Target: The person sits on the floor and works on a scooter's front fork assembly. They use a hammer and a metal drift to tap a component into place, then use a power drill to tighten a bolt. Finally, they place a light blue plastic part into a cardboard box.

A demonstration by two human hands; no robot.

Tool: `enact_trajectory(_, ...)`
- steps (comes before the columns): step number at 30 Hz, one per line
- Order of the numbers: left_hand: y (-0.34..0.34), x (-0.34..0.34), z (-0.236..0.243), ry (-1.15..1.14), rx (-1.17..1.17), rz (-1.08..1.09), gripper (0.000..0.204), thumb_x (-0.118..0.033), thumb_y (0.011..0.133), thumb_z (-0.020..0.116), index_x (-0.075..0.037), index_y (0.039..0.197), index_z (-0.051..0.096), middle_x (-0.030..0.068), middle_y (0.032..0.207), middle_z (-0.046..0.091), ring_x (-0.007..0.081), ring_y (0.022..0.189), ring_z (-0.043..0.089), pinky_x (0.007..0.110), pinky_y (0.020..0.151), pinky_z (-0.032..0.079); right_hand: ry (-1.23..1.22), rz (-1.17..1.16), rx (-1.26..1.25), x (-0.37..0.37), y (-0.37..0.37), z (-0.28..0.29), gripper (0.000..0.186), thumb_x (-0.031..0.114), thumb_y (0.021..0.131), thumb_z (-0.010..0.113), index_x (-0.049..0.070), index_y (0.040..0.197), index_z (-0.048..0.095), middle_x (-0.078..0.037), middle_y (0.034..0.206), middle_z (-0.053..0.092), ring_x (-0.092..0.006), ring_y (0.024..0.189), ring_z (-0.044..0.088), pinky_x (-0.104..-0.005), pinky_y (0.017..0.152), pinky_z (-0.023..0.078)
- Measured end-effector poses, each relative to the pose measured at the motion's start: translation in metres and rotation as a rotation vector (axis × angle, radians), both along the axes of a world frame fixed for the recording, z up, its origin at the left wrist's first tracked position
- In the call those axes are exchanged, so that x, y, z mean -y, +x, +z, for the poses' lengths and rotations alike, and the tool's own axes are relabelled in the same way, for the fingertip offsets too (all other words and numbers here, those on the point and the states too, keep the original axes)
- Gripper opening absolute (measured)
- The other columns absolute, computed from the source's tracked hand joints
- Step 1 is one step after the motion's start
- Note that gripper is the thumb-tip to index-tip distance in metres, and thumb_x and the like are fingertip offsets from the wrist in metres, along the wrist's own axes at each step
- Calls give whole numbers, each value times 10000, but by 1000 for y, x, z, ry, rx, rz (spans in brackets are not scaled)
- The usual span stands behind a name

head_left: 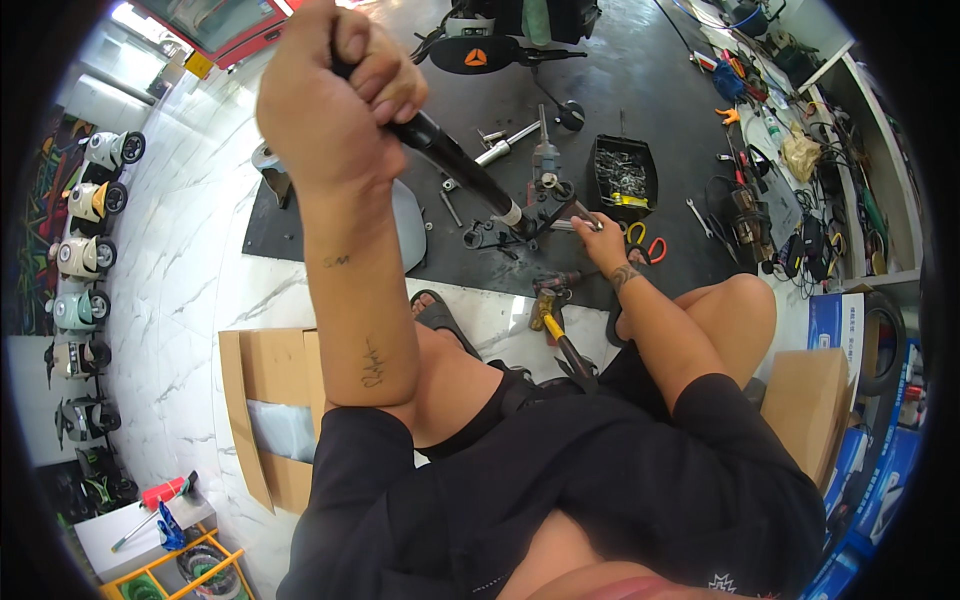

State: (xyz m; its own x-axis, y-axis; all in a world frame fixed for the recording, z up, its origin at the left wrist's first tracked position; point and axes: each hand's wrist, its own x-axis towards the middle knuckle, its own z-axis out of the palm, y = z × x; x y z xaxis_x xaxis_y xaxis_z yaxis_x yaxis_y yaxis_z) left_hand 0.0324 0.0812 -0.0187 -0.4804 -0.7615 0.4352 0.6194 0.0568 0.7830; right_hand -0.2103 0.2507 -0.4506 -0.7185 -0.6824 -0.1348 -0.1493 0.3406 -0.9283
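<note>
Evidently held high and low: left hand [345, 100] wrapped fully round a black tube's [455, 163] upper end, likely for leverage
Tube slants down to metal parts [548, 181] over the dark mat [690, 185]; right hand [603, 245] curled on a metal bar's [583, 214] end, seemingly steadying; black tray [593, 168] beyond holds loose small hardware [620, 172]; open cardboard box [275, 360] holds something pale [282, 428]

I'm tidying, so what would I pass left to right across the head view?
Row of scooters, left hand gripping a black tube, right hand, red-and-yellow looped handles, silver wrench, lower-right cardboard box.
</note>
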Motion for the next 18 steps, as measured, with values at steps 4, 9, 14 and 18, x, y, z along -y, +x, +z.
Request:
enact_trajectory(4,9,-5,11,-54,-34,-36,412,-330,1085,510,-152,726,409,-33,534,321,103,418,261,300,457,278,7,-154,199,-22,-15,-23,335,297,934,817,3,1082,758,-38,745,703,-107,576,660,-278,512,499)
enact_trajectory(9,17,-10,15,-80,-44,23,415,-329,1083,514,-147,725,412,-31,541,312,106,431,257,301,465,276,149,-323,453,-40,-27,-48,372,292,952,803,7,1151,671,-66,798,697,-169,578,665,-300,503,532)
enact_trajectory(14,20,-1,16,-127,-33,48,397,-312,1073,532,-140,737,410,-25,549,302,109,442,252,295,475,283,183,-388,569,-43,-32,-66,376,284,971,775,13,1186,629,-78,873,688,-189,627,678,-322,512,564)
enact_trajectory(18,16,10,9,-136,8,206,378,-301,1054,567,-129,754,414,-20,550,300,106,447,255,293,479,281,251,-430,625,-42,-39,-72,365,336,971,759,24,1124,649,-70,878,677,-198,634,687,-339,527,599)
